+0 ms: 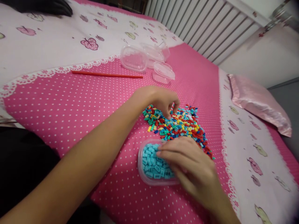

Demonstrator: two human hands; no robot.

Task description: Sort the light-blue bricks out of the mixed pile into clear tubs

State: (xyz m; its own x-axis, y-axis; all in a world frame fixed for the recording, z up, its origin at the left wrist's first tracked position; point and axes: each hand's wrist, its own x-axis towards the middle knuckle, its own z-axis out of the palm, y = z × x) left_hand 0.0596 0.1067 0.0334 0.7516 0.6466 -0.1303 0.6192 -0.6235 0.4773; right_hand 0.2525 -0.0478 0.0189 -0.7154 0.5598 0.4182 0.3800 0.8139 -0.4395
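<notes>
My left hand (163, 99) reaches over a pile of small multicoloured toy building bricks (184, 124), its curled fingers pointing down into it. The fingertips touch the bricks, and whatever they pinch is too small to make out. In front of the pile sits a clear plastic container (141, 169) holding many light-blue bricks (154, 163). Over the container's right side is my right hand (190, 163), fingers bent and close together, fingertips above the light-blue bricks. The hand covers that side of the container and hides anything between its fingers.
Clear plastic containers and lids (134, 59) stand beyond the pile. A thin red stick (107, 74) lies to their left on the pink dotted bedspread (93, 102). A pink satin pillow (259, 102) is at right, a white slatted rail (201, 28) behind. A black object (46, 7) shows top left.
</notes>
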